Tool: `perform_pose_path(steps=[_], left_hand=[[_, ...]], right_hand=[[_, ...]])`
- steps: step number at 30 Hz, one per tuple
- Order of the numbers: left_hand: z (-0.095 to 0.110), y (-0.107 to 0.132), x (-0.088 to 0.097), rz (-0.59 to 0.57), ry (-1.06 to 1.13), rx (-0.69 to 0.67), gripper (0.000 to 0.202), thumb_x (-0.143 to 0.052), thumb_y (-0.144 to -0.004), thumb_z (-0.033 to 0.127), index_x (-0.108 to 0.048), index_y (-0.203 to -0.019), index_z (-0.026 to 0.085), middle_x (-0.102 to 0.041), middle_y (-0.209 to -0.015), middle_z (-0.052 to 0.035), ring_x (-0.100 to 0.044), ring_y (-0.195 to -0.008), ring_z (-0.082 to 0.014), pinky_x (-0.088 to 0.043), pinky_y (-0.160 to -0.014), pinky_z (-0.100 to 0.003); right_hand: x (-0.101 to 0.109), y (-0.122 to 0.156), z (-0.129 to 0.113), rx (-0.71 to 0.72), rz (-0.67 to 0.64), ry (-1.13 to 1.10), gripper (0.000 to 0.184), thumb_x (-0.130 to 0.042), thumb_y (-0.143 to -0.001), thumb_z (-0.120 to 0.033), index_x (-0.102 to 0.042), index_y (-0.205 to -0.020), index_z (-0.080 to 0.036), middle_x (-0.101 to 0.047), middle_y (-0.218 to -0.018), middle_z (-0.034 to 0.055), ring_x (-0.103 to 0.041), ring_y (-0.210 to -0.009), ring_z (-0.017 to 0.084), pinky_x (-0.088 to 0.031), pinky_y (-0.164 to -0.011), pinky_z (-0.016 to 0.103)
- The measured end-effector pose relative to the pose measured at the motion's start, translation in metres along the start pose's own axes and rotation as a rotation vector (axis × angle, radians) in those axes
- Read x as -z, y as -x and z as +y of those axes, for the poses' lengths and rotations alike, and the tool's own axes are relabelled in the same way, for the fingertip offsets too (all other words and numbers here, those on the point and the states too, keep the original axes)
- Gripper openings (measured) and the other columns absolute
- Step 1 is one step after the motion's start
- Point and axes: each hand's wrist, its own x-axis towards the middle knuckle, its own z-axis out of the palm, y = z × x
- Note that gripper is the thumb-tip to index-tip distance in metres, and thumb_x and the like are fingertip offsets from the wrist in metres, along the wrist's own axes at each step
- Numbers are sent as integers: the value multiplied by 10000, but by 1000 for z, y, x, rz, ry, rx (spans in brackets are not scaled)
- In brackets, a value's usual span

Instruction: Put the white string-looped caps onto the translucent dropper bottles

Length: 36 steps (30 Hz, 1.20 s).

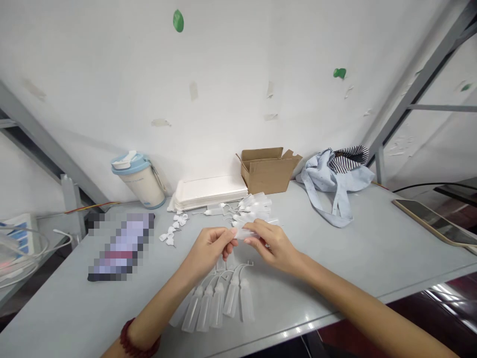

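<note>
A small translucent plastic squeeze bottle (pixel 244 233) lies sideways between my two hands above the table. My right hand (pixel 274 243) is closed around its body. With thumb and fingers pinched, my left hand (pixel 210 247) grips its other end, and the fingers hide that end. Below my hands several similar bottles (pixel 218 303) with thin bent spouts lie side by side. Just behind my hands is a loose pile of more bottles (pixel 257 203). Small white caps with short thin tips (pixel 171 231) are scattered to the left.
Along the wall stand a cream and blue cup (pixel 141 181), a stack of white trays (pixel 212 191), an open cardboard box (pixel 268 175) and a light blue cloth bag (pixel 328 179). A pixelated flat object (pixel 121 248) lies left on the grey table (pixel 335 258); a phone (pixel 436 221) lies right.
</note>
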Motion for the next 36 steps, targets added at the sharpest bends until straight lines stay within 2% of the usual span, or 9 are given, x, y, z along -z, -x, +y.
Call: perform_pose_path(steps=[6,11,15,19,21,24,27,30,36], left_hand=[[2,7,-3,-8,-184,-184,378,-455,-881,417,-578,-628,164,-556,-593,-9,-521,-604,-142,-430,-581,-244],[-2,10,-6,34,-362,-468,248,-435,-921,261,-608,-773,162,-592,-716,-26,-525,-671,-145,-417,-640,-255],[-7,10,-7,73,-447,-622,187,-438,-917,185,-603,-832,157,-583,-726,-42,-519,-685,-154,-412,-640,-262],[-11,8,-6,98,-535,-711,177,-439,-909,159,-606,-849,153,-601,-755,-66,-524,-713,-169,-413,-651,-277],[-11,7,-4,101,-542,-699,181,-447,-902,168,-615,-837,150,-611,-770,-73,-535,-735,-175,-418,-672,-284],[-7,5,1,51,-500,-531,215,-473,-889,227,-610,-742,150,-593,-704,-39,-530,-681,-155,-413,-643,-263],[-2,4,4,0,-417,-315,306,-470,-889,326,-592,-667,155,-569,-637,-5,-505,-619,-136,-382,-572,-237],[1,4,5,-64,-328,-192,334,-460,-885,378,-598,-677,156,-587,-649,3,-513,-632,-135,-387,-580,-229],[-3,3,1,-50,-443,-267,301,-446,-890,344,-591,-703,158,-556,-656,2,-487,-634,-136,-361,-601,-251]], right_hand=[[4,-1,-7,-254,-36,-298,355,-441,-911,-461,-615,-804,-171,-518,-662,8,-429,-603,130,-333,-585,263],[7,-5,-6,-433,-85,-579,436,-514,-848,-545,-453,-616,-181,-310,-512,-62,-250,-483,78,-204,-479,246],[7,-6,-2,-538,-140,-790,497,-572,-820,-534,-310,-565,-197,-205,-490,-88,-149,-453,57,-114,-447,247],[8,-7,0,-677,-240,-905,501,-608,-798,-535,-300,-593,-198,-165,-519,-96,-102,-469,53,-57,-452,248],[7,-7,0,-733,-268,-922,506,-608,-796,-542,-286,-603,-202,-153,-521,-99,-89,-470,54,-45,-452,249],[4,-7,-1,-741,-263,-901,521,-590,-803,-557,-257,-605,-208,-140,-523,-101,-75,-475,56,-51,-451,245],[1,-6,-1,-603,-209,-760,511,-562,-813,-575,-296,-591,-200,-197,-531,-88,-141,-477,57,-114,-448,238],[-1,-6,2,-477,-171,-613,484,-522,-840,-571,-359,-595,-187,-260,-538,-72,-215,-486,62,-173,-462,239],[0,-5,2,-506,-169,-625,485,-508,-865,-531,-331,-568,-190,-243,-507,-78,-198,-459,56,-163,-452,249]])
